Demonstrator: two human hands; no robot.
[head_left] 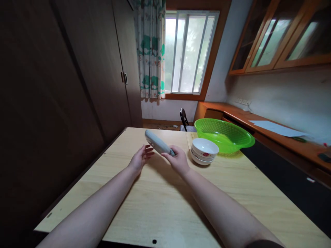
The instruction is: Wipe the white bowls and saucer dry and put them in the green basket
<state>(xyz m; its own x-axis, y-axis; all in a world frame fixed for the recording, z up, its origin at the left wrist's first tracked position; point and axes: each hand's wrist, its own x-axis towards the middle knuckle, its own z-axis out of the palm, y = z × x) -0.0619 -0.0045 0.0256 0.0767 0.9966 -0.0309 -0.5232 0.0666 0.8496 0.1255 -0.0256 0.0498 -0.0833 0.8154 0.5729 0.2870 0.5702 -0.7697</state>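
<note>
My right hand (178, 160) grips the near right end of a pale grey plate (159, 144), which is tilted and seen almost edge-on above the table. A bluish pattern shows beside my thumb. At the plate's left side, my left hand (141, 158) has its fingers spread and holds nothing; whether a fingertip touches the plate I cannot tell. Right of my right hand stands a stack of white bowls (204, 148) with a red flower motif. Thin pale wooden sticks, which look like chopsticks (189, 140), lie partly hidden behind the bowls.
A large green plastic basket (224, 135) sits at the table's far right edge, behind the bowls. The light wooden table (144, 210) spans the foreground. Beyond it are a dark chair (184, 119), a desk along the right wall (232, 112) and a dark wardrobe (98, 69) on the left.
</note>
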